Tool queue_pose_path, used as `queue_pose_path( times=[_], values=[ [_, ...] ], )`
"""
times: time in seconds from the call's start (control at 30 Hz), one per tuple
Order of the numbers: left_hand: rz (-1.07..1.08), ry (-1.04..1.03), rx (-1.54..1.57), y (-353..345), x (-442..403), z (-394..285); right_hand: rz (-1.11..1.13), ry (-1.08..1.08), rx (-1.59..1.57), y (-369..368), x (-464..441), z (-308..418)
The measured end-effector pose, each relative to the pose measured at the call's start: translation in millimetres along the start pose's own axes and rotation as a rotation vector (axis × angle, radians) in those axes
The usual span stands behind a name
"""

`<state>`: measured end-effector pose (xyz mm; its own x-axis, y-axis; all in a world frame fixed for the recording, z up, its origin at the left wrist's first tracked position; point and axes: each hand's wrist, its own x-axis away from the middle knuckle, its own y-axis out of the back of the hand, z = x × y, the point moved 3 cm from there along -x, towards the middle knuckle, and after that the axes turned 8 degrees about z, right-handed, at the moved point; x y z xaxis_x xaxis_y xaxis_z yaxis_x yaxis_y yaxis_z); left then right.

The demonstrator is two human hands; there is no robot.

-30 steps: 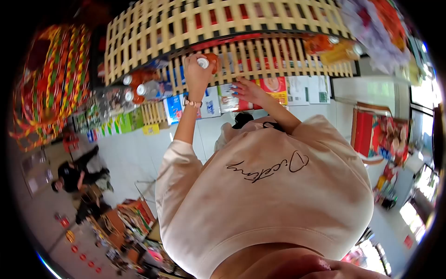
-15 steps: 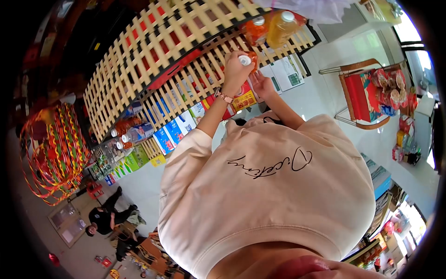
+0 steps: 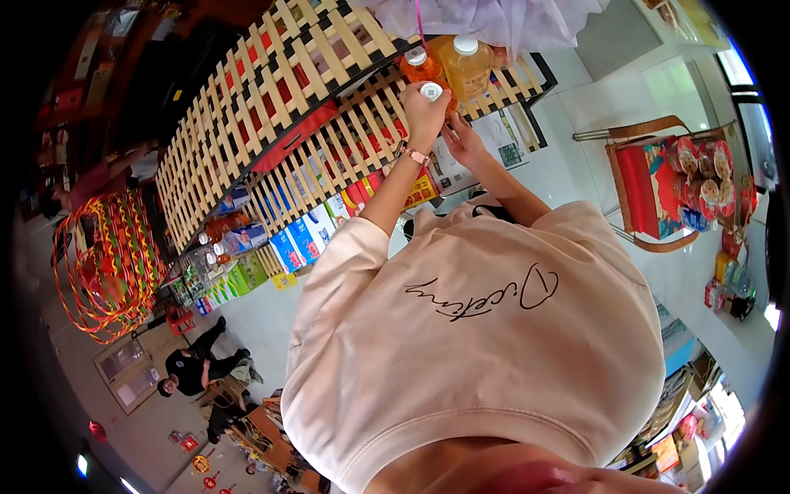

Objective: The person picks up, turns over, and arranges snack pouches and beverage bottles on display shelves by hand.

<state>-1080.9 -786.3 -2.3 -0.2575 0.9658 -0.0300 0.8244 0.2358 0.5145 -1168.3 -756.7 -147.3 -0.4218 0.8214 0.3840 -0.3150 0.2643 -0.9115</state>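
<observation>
My left hand (image 3: 424, 119) is wrapped round a bottle of orange drink (image 3: 451, 107) just below its white cap. Close beside it, my right hand (image 3: 467, 143) has its fingers stretched out towards the lower part of that bottle; whether they touch it I cannot tell. Right behind the held bottle, on the slatted wooden shelf (image 3: 372, 111), stand another orange bottle (image 3: 417, 66) and a bigger bottle of yellow liquid (image 3: 467, 72), both white-capped. My left hand hides part of the held bottle.
Higher slats (image 3: 271, 90) overhang the shelf on the left. Blue-and-white cartons (image 3: 304, 239) and lying bottles (image 3: 239, 239) fill lower levels. A chair (image 3: 650, 185) holding red packages is at right. Pale purple plastic (image 3: 510, 25) hangs above the bottles. A person (image 3: 191, 370) sits far left.
My left hand has moved the held bottle slightly, closer to the standing orange bottle. My right hand has come up nearer to its lower part. The camera view has shifted a little.
</observation>
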Motion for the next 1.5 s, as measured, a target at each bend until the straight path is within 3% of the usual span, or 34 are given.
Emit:
queue_pose_path(
  times=[0.37,0.43,0.57,0.63,0.7,0.8,0.87,1.0,1.1,1.13,1.17,1.2,1.27,1.43,1.5],
  values=[
    [0.014,-0.191,0.018,-5,-18,15,-0.081,-0.055,0.067,-2,-4,7],
    [0.148,-0.046,0.133,6,-5,11,-0.041,-0.059,0.103,0,-2,5],
    [0.076,0.041,0.264,33,30,46,-0.169,-0.095,0.124,11,-6,-3],
    [0.109,0.13,0.313,60,55,74,-0.29,-0.124,0.127,9,-1,-12],
    [0.034,0.11,0.059,83,79,148,-0.316,-0.155,0.117,14,-2,-29],
    [-0.056,0.313,0.086,147,136,208,-0.32,-0.217,0.14,15,-1,-63],
    [-0.172,0.437,0.126,177,181,281,-0.264,-0.275,0.181,9,-2,-85],
    [-0.355,0.694,0.126,248,266,360,-0.121,-0.347,0.296,15,-18,-130],
    [-0.583,0.631,-0.144,318,292,333,-0.034,-0.423,0.411,1,-22,-173],
    [-0.676,0.623,-0.21,339,299,353,-0.099,-0.451,0.385,-19,-14,-191],
    [-0.798,0.471,-0.152,361,300,364,-0.174,-0.471,0.36,-28,-8,-208],
    [-0.791,0.53,-0.301,387,293,333,-0.135,-0.522,0.374,-29,-6,-228],
    [-0.927,0.413,-0.363,435,277,315,-0.057,-0.599,0.396,-32,-10,-261],
    [-0.883,0.127,-0.541,528,225,287,0.076,-0.85,0.515,-59,-11,-365],
    [-0.812,0.126,-0.512,547,206,307,0.116,-0.919,0.527,-83,-9,-408]
  ],
)
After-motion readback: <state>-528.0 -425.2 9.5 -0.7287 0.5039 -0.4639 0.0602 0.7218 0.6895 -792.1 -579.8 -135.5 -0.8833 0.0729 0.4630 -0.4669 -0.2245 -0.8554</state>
